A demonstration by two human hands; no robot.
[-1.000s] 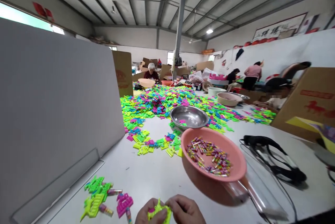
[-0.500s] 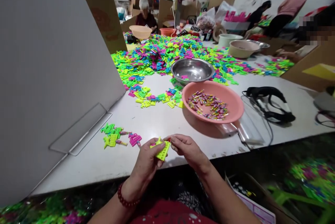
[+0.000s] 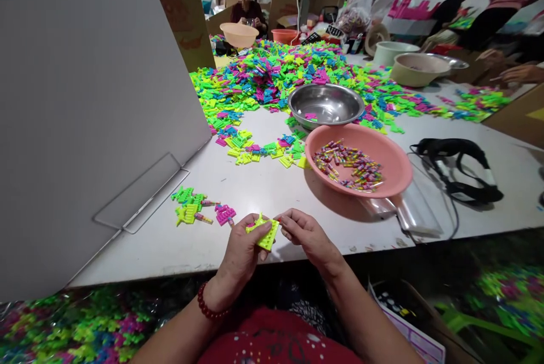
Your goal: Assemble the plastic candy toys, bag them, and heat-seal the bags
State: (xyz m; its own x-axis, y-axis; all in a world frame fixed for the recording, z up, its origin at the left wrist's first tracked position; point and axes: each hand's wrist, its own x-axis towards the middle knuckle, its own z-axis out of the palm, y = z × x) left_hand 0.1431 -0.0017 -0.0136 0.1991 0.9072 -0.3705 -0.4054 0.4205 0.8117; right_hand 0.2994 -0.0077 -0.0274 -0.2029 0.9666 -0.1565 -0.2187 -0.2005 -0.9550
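Between thumb and fingers, my left hand (image 3: pixel 246 245) grips a yellow-green plastic piece (image 3: pixel 268 236) with a row of small holes, just over the table's front edge. My right hand (image 3: pixel 308 236) is pinched at the piece's right side; a tiny bit of red shows at its fingertips, too small to name. Left of my hands lie green and yellow pieces (image 3: pixel 187 214) with striped sticks, and a pink piece (image 3: pixel 225 215). Beyond my right hand stands a pink bowl (image 3: pixel 402 168) holding many small striped sticks (image 3: pixel 369 172).
A metal bowl (image 3: pixel 325 104) stands behind the pink one, before a large heap of colourful pieces (image 3: pixel 272 72). A grey-white panel (image 3: pixel 102 97) with a wire handle rises at left. Black straps (image 3: pixel 463 171) lie at right. Other people work farther back.
The view has shifted, so the table's things appear farther right and slightly higher. Both hands remain at the yellow-green piece, with little change in their grip.
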